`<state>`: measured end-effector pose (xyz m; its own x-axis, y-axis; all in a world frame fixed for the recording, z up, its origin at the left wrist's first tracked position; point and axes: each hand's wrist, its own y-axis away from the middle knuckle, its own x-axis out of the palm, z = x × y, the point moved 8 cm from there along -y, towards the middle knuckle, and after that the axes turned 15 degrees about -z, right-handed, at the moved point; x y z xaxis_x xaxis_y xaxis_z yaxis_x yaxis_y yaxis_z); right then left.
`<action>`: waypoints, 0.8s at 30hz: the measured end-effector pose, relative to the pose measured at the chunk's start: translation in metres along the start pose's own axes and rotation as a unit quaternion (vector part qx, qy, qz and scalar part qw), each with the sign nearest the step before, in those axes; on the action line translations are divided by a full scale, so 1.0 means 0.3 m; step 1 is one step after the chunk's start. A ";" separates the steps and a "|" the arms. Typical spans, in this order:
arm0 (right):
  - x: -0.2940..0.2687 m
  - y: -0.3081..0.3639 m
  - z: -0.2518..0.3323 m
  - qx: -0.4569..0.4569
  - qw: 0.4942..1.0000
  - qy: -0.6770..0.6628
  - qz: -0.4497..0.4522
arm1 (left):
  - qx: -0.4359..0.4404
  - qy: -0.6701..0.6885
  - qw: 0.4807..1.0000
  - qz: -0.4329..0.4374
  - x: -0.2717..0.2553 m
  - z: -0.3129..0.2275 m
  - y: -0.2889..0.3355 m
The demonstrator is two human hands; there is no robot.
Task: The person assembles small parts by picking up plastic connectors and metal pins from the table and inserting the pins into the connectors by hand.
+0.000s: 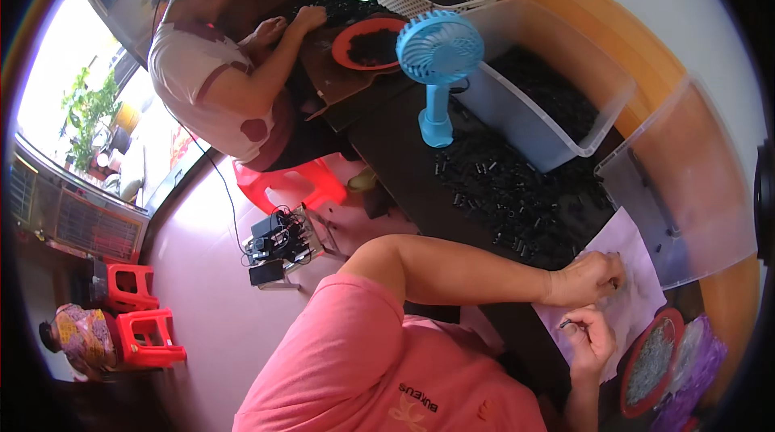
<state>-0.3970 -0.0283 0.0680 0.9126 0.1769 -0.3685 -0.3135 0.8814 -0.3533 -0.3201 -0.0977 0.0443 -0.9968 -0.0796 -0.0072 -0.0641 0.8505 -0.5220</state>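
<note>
Over a sheet of pale paper [638, 250], my left hand [588, 278] is closed with its fingertips pinched together. Something small and dark may be between them, but it is too small to name. Close below it, my right hand [591, 343] pinches a small black piece [568, 324] between thumb and fingers. Many small black cylindrical pieces [517, 214] lie scattered on the dark table, beyond the paper. Beside my right hand is a red bowl [626, 387] filled with tiny shiny pieces.
A blue fan [440, 52] stands near a clear bin [525, 129] holding black pieces. Another clear bin [710, 214] borders the paper. A purple plastic bag [701, 379] lies by the bowl. At the far left, a co-worker [210, 69] sits by a red basin [343, 48].
</note>
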 end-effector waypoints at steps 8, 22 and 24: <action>-0.024 -0.014 -0.033 0.047 0.998 -0.029 -0.002 | 0.025 0.012 1.000 0.010 -0.029 -0.022 0.007; -0.206 -0.053 -0.067 0.059 0.970 -0.085 -0.221 | -0.346 0.160 0.923 0.043 -0.024 0.086 0.025; -0.244 -0.056 -0.079 0.069 0.962 -0.089 -0.250 | -0.365 0.191 0.909 0.062 0.003 0.071 0.024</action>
<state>-0.4649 -0.0665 0.0805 0.9747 -0.2223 -0.0246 0.2024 0.9233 -0.3265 -0.3203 -0.1028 0.0225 -0.9333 0.1075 0.3427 0.1736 0.9703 0.1683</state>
